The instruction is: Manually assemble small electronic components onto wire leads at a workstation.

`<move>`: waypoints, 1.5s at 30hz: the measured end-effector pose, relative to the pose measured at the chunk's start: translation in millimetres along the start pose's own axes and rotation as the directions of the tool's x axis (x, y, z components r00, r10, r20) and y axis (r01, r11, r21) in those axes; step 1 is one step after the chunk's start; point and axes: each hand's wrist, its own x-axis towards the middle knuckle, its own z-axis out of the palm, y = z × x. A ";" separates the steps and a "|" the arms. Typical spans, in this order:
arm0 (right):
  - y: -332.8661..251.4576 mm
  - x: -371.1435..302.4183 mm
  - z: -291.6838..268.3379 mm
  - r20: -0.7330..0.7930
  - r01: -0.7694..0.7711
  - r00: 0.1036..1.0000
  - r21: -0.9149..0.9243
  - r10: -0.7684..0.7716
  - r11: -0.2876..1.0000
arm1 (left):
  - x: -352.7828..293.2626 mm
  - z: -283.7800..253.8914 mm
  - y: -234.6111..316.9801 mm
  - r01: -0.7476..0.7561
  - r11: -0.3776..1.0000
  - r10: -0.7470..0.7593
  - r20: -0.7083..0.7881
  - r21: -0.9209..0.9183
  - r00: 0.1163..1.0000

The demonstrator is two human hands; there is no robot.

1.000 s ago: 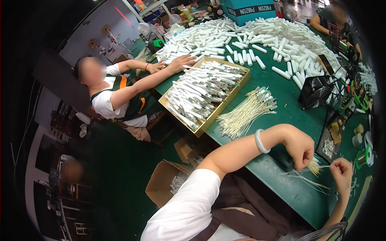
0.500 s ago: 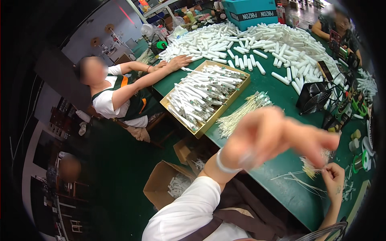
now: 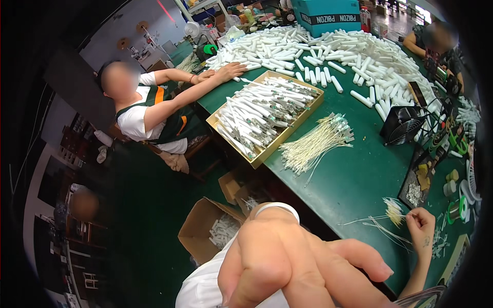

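Note:
My left hand [image 3: 303, 256] looms large at the bottom centre, close to the camera, raised in front of my white sleeve. Its fingers are bent to different degrees and apart; nothing shows in them. At the table's right side my right hand [image 3: 422, 226] has its fingertips pressed together. Whatever may be between them is too small to make out. Beside those fingertips lies a small bundle of pale yellow wires [image 3: 394, 211], with a few loose white wires [image 3: 382, 229] trailing left and toward me. A larger bundle of pale wires [image 3: 310, 146] with small green-and-clear ends lies mid-table.
A shallow yellow box [image 3: 287, 137] holds many white tubes with wires. Beyond it spreads a pile of white tubes [image 3: 277, 49] before a blue box [image 3: 328, 25]. A black fan [image 3: 402, 126] and solder spool [image 3: 456, 210] stand right. Co-workers sit left and far right; a carton [image 3: 192, 226] is below.
My left hand has come down and left toward me from over the table, uncovering the table beneath. My right hand stays by the small wire bundle. The view has shifted slightly.

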 end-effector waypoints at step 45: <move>-0.2 0.2 5.5 -0.113 0.058 0.992 0.031 -0.054 0.998 | -36.8 -128.4 -201.4 0.579 0.246 -0.967 0.152 0.778 0.207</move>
